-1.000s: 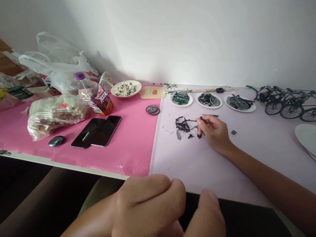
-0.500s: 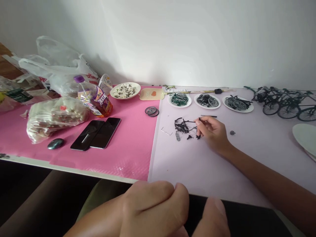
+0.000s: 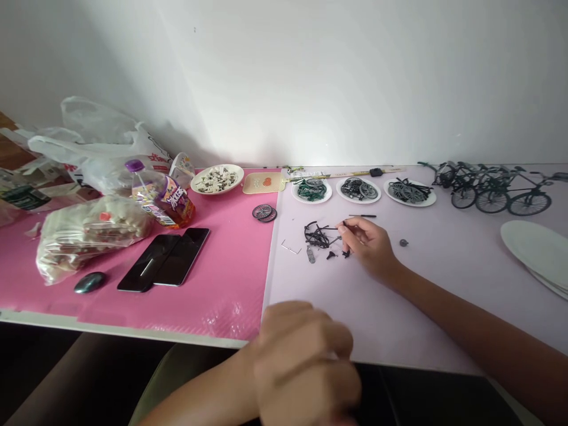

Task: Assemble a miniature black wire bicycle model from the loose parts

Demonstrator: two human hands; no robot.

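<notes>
My right hand (image 3: pixel 368 244) pinches the end of a black model bicycle frame (image 3: pixel 320 238) lying on the pale table. By my right fingertips lie a small black saddle (image 3: pixel 331 255) and another little black part (image 3: pixel 345 254). A grey oval part (image 3: pixel 310 254) and a thin silvery bent wire (image 3: pixel 290 247) rest to the left of the frame. My left hand (image 3: pixel 306 361) is over the table's front edge, blurred, its fingers curled closed; what they hold, if anything, is hidden. Two loose black spoked wheels (image 3: pixel 264 213) overlap on the pink mat.
Plates of green parts (image 3: pixel 312 190), black parts (image 3: pixel 358 189) and grey parts (image 3: pixel 410 192) stand along the wall. Assembled model bicycles (image 3: pixel 492 189) are at right, above stacked white plates (image 3: pixel 536 251). Left are phones (image 3: pixel 181 260), a mouse (image 3: pixel 90 282), a bottle (image 3: pixel 162 198) and bags.
My left hand has risen and moved right, its thumb drawing in from apart to the curled fingers. The right hand keeps its pinch on the frame. The whole view has shifted slightly.
</notes>
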